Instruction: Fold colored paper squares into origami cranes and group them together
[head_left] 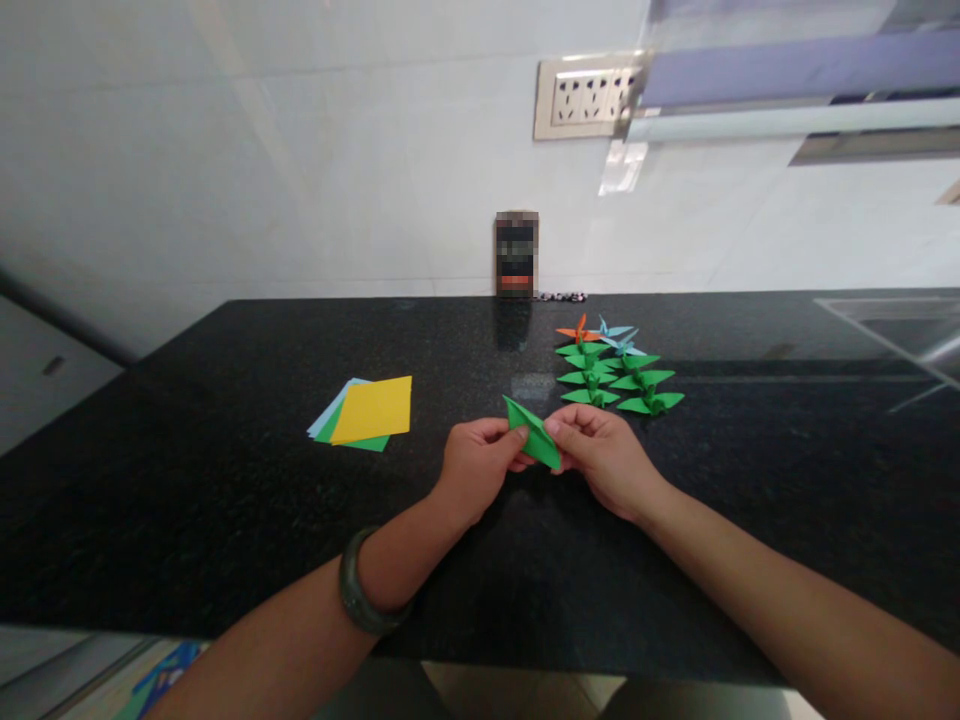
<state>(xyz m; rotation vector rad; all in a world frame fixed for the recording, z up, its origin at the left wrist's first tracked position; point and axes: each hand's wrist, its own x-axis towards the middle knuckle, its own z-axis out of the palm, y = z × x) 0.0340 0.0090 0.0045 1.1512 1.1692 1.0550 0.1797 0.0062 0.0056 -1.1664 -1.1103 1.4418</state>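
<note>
Blurred upright device (pixel 517 252) by the pale wall (pixel 337 180), patterned cord (pixel 564 297) beside it, socket panel (pixel 585 97) higher up.

Device (pixel 517 255), 12 o'clock: front was pixelated. Green sheet (pixel 377 444), 9 o'clock of left hand (pixel 478 466): yellow sheet (pixel 375 408) covered most. Right forearm (pixel 780 580) was cut off at 4 o'clock.

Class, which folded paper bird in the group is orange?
The back-left bird: it alone is orange, while the others are light-blue birds or green birds.
</note>
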